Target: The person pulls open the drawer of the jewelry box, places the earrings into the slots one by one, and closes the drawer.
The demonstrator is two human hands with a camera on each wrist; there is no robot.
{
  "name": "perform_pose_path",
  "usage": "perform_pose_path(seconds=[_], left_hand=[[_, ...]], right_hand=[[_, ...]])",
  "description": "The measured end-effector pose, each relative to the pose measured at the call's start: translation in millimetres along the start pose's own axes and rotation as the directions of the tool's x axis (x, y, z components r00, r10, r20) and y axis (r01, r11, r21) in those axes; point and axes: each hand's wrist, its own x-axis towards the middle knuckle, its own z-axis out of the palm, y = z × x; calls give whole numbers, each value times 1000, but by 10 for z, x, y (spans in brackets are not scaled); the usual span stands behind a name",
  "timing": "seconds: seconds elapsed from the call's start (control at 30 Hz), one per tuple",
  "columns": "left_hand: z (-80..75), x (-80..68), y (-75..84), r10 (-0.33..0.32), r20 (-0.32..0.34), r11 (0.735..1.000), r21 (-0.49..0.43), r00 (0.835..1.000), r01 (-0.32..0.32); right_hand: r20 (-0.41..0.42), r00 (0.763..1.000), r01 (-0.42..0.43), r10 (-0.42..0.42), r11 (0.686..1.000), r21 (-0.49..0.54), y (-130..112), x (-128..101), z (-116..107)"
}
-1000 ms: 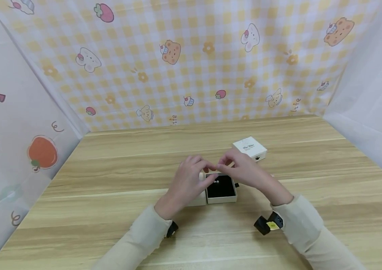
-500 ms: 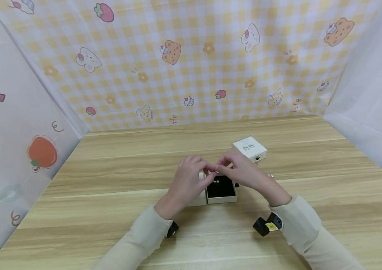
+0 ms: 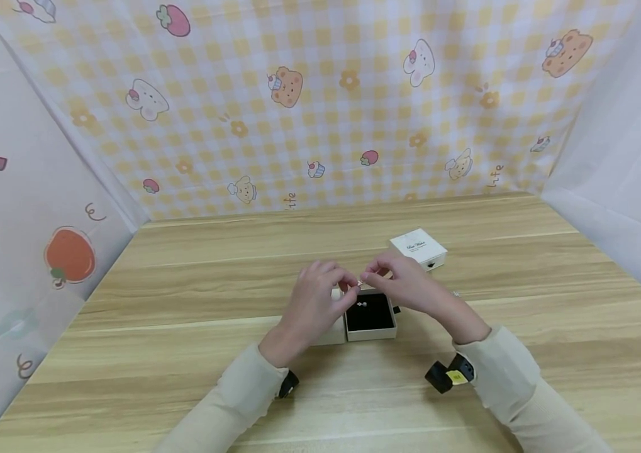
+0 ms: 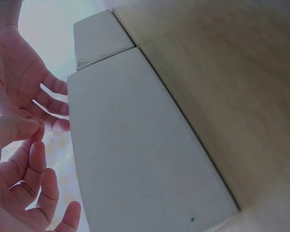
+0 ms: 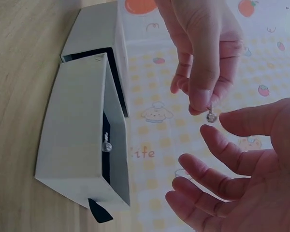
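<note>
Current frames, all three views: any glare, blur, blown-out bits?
Head: mostly even light, pale sheen on the near table, held jewel too small for detail. Left wrist: cloth washed out behind the left hand, wood grain blurred. Right wrist: dimmer, cloth print readable, held jewel clearer.

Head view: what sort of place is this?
Probably a tabletop booth set up for recording: a wood-grain table, a yellow-checked cartoon cloth behind it, and pale sheeting at both sides.

Your wood-grain table (image 3: 212, 277) carries a black-lined drawer (image 3: 370, 335), with a pale box sleeve (image 3: 329, 338) touching at its 9 o'clock, a closed white box (image 3: 419, 245) at 1, and a tiny shiny piece (image 3: 456, 293) between 2 and 3.
</note>
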Motion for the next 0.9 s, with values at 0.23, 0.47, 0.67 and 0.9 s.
perform_pose_path(seconds=[0.23, 0.47, 0.67, 0.9], left_hand=[[-12, 2, -17, 4, 1, 1000, -9, 1000, -4], [-24, 3, -8, 1, 14, 1000, 0, 1000, -1], [-16, 7, -10, 0, 6, 1000, 4, 1000, 0], [-3, 1, -18, -6, 15, 1000, 13, 1000, 5]], right_hand=[[-2, 997, 76, -76, 997, -22, 34, -5, -41], [-16, 990, 142, -143, 989, -32, 22, -25, -47], [-31, 989, 145, -147, 987, -64, 3, -17, -29], [-34, 990, 134, -137, 988, -74, -1, -8, 0]])
